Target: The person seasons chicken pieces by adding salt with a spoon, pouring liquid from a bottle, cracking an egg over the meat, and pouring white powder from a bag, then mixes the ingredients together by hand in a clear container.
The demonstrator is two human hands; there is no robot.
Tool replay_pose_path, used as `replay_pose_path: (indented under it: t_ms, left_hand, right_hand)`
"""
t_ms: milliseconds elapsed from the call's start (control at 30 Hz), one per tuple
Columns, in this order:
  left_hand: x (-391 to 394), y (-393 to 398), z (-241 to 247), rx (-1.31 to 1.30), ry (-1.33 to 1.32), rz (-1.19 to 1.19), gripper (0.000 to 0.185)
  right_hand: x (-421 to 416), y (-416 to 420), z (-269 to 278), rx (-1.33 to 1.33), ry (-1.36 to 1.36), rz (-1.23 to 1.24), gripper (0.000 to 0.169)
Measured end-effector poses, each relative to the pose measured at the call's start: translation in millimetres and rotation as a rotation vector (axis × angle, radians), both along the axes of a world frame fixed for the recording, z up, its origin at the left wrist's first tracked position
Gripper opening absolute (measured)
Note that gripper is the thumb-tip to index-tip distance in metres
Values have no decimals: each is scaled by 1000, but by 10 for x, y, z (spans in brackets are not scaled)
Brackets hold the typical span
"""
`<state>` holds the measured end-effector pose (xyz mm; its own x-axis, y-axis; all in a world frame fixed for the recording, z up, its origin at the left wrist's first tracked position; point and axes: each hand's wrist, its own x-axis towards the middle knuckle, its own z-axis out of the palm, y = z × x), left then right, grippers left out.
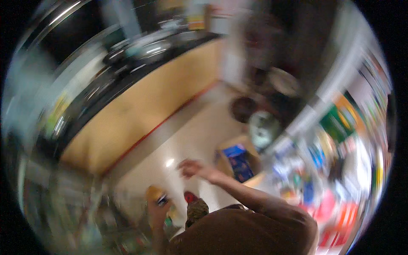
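Note:
Motion blur softens the whole view. My right hand (193,169) reaches out over the pale floor (178,140), fingers loosely bent and slightly apart, with nothing visible in it. Low in the picture, my left hand (158,210) is around a small yellow object (153,193) with a dark and white patch; blur hides what kind of thing it is. Between the hands, a red shoe (190,197) shows below a patterned trouser leg (197,212).
A dark countertop (140,70) with a tan front panel (143,110) runs along the left, bearing blurred shiny metal ware (156,47). On the right, an open cardboard box (220,161) holds blue packaging (237,159). Shelves of colourful packages (338,118) stand at far right.

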<state>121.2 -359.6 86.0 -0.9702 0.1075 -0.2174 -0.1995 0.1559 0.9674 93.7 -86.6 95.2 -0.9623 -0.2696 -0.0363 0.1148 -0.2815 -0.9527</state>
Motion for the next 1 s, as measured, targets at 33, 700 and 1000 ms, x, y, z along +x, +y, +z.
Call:
replay_pose_path:
  t_ms: [33,700,1000]
  left_hand:
    - [-286,65,-62,58,20,-12,64]
    - [-1925,2103,274,161,42,-1080,45]
    - [-2465,1530,109,217,21,-946,36]
  right_hand:
    - [-141,61,-149,78,-22,8,40]
    - [6641,59,4152,1186,-1149,-3564,82]
    - [6168,1391,1140,517,-206,-2828,35]
